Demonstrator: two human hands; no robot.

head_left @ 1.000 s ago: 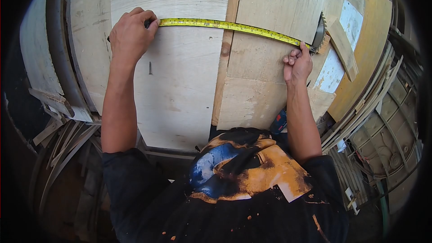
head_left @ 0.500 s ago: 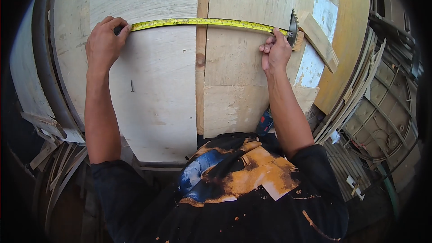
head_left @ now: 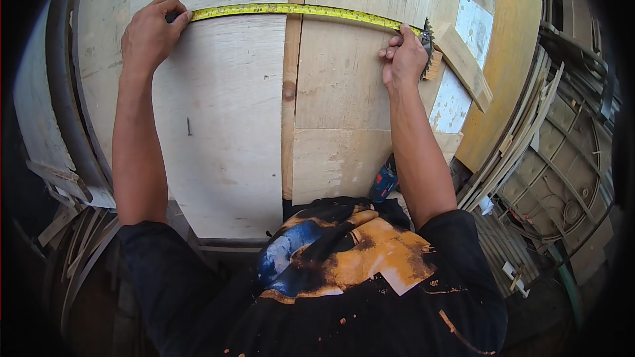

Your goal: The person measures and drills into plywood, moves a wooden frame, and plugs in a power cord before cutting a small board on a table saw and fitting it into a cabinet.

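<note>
In the head view, the yellow measuring tape (head_left: 291, 8) ran side to side over the boards, bowed slightly along its length; it crossed the pale plywood sheet (head_left: 225, 92), the narrow wooden strip (head_left: 289, 59) and the jointed boards (head_left: 344, 73) beyond it. The left hand (head_left: 144, 34) was closed, thumb and fingers grasping the tape at a dark piece (head_left: 170, 18) (perhaps its case, though the fingers hid most of it); the right hand (head_left: 407, 61) pinched the other end, fingers partly curled, just beside a toothed blade (head_left: 429, 43). What had just changed was the tape's place; both hands had shifted it farther from the body, away from the nail or screw (head_left: 189, 125) on the sheet (too small to tell which), while their grips looked the same. That meant the tape spanned a farther stretch of the boards, with its right end at another part of the blade. A wood offcut (head_left: 463, 66) lay to the blade's right; a blue tool (head_left: 383, 182) was near the right forearm, partly hidden.
</note>
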